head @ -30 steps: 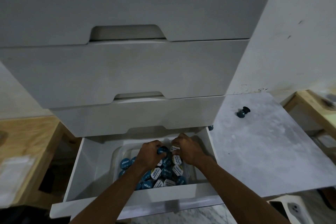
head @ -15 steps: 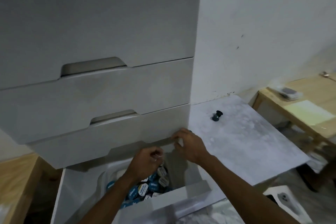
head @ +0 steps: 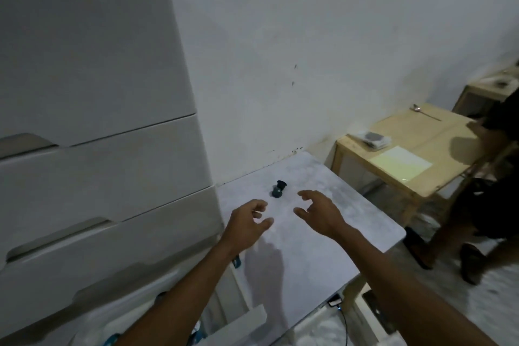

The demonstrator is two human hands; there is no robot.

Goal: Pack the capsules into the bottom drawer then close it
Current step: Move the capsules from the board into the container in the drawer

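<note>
White wall [head: 323,36] fills the back. Left of the grey table [head: 323,255] stands a tall pale chest of drawers [head: 84,93], right up against the table's left edge. The grey table has a cloudy, stone-like top, and its far end meets the wall. Right of the grey table, a bit apart from it, is a wooden table [head: 438,137]. A person in dark clothes [head: 488,205] stands further right of the grey table.

The bottom drawer [head: 247,317] is pulled out, low down by the near left corner of the grey table. The left arm hides most of its inside, but some blue bits [head: 111,339] peek out.

Both hands hang over the grey table. The left hand [head: 247,225] is over its left side and the right hand [head: 320,212] is over its middle. Each hand is loose, with fingers spread and a little bent, and holds nothing.

Off to the right of the grey table, a pale sheet of paper [head: 400,163] and a spoon [head: 424,112] lie on the wood.

The capsule [head: 279,189] sits on the grey table toward its far end, just past the fingertips and between the two hands. It is tiny and dark, round and blue-green at the near end, blacker and wider at the far end. I cannot tell if it is one capsule or two touching.
</note>
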